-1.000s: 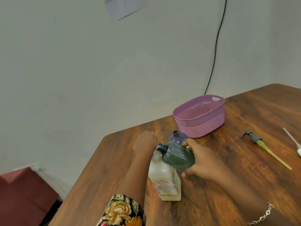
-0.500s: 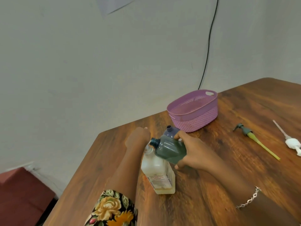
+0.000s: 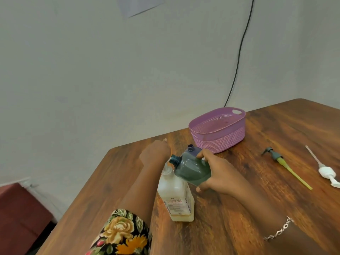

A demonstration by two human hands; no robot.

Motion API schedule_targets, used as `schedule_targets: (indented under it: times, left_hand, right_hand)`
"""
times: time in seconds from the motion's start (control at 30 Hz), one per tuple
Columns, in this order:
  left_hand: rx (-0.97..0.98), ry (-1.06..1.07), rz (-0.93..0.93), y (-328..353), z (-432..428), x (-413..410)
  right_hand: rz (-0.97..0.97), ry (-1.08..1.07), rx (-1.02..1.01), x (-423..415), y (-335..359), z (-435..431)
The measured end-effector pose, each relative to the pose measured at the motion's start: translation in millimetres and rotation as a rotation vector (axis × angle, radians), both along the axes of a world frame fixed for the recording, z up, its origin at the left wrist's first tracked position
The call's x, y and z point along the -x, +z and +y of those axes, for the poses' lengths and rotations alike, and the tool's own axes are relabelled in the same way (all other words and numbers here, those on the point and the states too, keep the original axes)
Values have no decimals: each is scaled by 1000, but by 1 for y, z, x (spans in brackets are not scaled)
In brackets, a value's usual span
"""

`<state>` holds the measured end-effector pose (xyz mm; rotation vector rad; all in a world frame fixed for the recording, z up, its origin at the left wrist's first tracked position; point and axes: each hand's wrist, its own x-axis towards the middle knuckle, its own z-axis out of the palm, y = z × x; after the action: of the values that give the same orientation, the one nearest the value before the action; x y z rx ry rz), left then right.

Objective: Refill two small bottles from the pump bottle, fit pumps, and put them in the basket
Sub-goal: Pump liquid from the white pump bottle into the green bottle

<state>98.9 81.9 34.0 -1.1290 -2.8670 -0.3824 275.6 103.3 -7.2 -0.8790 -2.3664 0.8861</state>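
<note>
We saw it all through one wide-angle camera worn on the head, set above and behind the hands and facing forward and down. It looked across the wooden table [image 3: 239, 208] toward the grey wall [image 3: 92, 70], which filled the upper half. The view sat tilted, the table's far edge climbing to the right. The left hand [image 3: 155, 153] and the right hand [image 3: 215, 170], gripping the dark green bottle [image 3: 193, 170], lay close, just below centre, with both forearms entering from the bottom edge. The basket [image 3: 219, 142] stood farther off, near the wall.
</note>
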Motion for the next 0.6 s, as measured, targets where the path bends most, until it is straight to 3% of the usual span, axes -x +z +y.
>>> schedule_targets:
  times: [0.6]
  left_hand:
    - [-52,51,-58,-7,1,6]
  right_hand:
    - [-16,32,-37,0,9,3]
